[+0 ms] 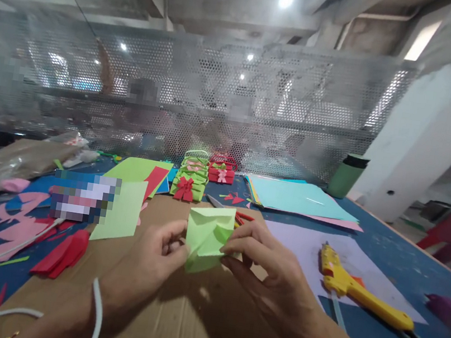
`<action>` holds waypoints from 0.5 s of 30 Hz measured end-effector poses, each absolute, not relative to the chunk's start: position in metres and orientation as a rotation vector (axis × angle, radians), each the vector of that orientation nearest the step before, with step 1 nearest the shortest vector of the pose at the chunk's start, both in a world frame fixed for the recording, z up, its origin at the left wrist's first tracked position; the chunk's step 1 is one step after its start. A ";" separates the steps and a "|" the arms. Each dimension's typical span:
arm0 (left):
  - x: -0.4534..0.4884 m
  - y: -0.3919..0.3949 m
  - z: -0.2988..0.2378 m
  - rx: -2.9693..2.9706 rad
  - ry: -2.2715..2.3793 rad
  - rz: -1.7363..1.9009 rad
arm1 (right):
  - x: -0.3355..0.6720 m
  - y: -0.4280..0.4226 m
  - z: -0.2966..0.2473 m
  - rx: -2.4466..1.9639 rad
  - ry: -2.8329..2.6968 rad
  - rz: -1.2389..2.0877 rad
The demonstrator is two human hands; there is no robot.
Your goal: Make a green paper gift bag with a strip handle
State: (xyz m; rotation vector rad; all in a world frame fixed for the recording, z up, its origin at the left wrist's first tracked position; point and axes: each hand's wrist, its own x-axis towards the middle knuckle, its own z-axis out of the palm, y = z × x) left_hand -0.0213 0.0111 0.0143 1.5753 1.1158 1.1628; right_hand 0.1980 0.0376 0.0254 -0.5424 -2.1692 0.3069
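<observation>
Between my two hands, above a brown cardboard sheet (185,327), is a folded piece of light green paper (205,234) with creases and a raised flap. My left hand (162,250) pinches its left edge between thumb and fingers. At the right edge, my right hand (263,259) has thumb and fingertips closed on the paper near the flap. Just behind the paper lie scissors (246,217) with red handles, partly hidden by it. Small green paper bags (190,178) and a red one (221,174), all with bows, stand farther back.
To the right, a yellow glue gun (359,293) rests on a lilac sheet (282,240). Coloured paper stacks (301,197) and a green bottle (347,176) are behind. Pink and red scraps (62,255) and a white cable (96,313) lie left. A perforated metal screen (204,87) closes the back.
</observation>
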 end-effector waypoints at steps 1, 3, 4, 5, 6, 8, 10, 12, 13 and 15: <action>-0.020 0.010 0.015 1.556 1.083 1.167 | 0.198 0.038 0.024 -0.550 -2.159 0.300; -0.018 0.008 0.017 1.490 0.994 1.157 | 0.197 0.039 0.021 -0.577 -2.147 0.273; -0.017 0.006 0.017 1.452 0.938 1.130 | 0.197 0.040 0.019 -0.593 -2.146 0.261; -0.015 0.005 0.016 1.415 0.884 1.099 | 0.197 0.040 0.018 -0.609 -2.146 0.251; -0.014 0.004 0.014 1.382 0.842 1.076 | 0.197 0.041 0.016 -0.621 -2.146 0.244; -0.012 0.005 0.008 1.334 0.827 1.078 | 0.197 0.042 0.014 -0.635 -2.150 0.237; -0.012 0.007 0.002 1.322 0.879 1.128 | 0.197 0.043 0.013 -0.650 -2.163 0.235; -0.014 0.010 -0.001 1.334 0.938 1.164 | 0.198 0.042 0.015 -0.659 -2.172 0.236; -0.016 0.012 -0.001 1.343 0.954 1.170 | 0.198 0.041 0.018 -0.660 -2.163 0.240; -0.021 0.016 0.001 1.354 0.967 1.179 | 0.202 0.038 0.027 -0.677 -2.108 0.242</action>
